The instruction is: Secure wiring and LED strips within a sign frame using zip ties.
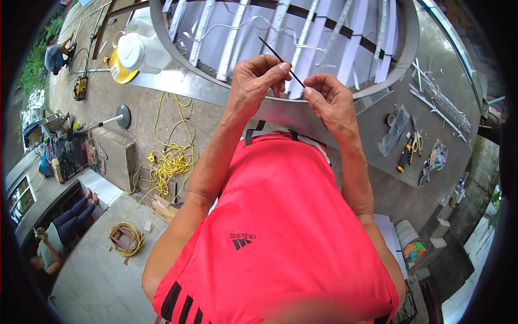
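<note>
So we've got a black zip tie (271,49), by the look of it, pinched in both hands near the top centre of the frame. Our left hand (259,78) has it between thumb and index around the middle, with the free length poking past the fingertips toward the upper left; our right hand (330,100) grips its lower right end, the other fingers curled in. Both hands sit over the near edge of a round metal frame (407,43), whose rim curves around below and beside them. Inside are white LED strips (232,40), and a loose white wire crosses them just above the hands. For elbow room, there's bare tabletop (372,129) right of our right hand, before the scissors (417,141) and utility knife (403,156) farther right.
</note>
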A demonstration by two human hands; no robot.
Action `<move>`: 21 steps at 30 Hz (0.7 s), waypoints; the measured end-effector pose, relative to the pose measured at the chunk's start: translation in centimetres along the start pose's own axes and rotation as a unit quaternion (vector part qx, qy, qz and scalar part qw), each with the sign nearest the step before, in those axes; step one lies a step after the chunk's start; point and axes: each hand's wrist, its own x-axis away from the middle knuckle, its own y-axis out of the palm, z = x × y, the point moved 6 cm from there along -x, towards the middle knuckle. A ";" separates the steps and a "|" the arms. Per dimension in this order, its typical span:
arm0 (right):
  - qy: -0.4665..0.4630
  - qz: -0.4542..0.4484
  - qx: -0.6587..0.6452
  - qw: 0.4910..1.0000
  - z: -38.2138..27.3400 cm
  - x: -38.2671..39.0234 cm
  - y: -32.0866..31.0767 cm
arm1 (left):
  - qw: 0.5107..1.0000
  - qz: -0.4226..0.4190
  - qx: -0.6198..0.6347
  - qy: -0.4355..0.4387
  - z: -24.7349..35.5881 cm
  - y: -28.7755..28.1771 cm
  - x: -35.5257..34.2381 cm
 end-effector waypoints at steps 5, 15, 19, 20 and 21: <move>-0.212 0.070 0.316 0.922 -2.2 -0.4 9.3 | 0.995 0.072 0.002 -0.067 1.9 -8.9 0.5; -0.198 0.230 0.359 0.883 -2.4 -2.9 11.8 | 0.866 0.122 -0.481 0.053 4.2 -21.9 -7.6; -0.147 0.257 0.312 0.903 -0.7 -4.4 9.5 | 0.764 0.074 -0.640 -0.023 2.9 -24.3 -12.2; -0.123 0.258 0.281 0.916 0.1 -4.7 8.8 | 0.762 0.076 -0.643 -0.009 2.9 -24.4 -12.8; -0.114 0.261 0.271 0.920 0.7 -4.7 8.4 | 0.758 0.078 -0.647 -0.006 2.9 -24.4 -13.3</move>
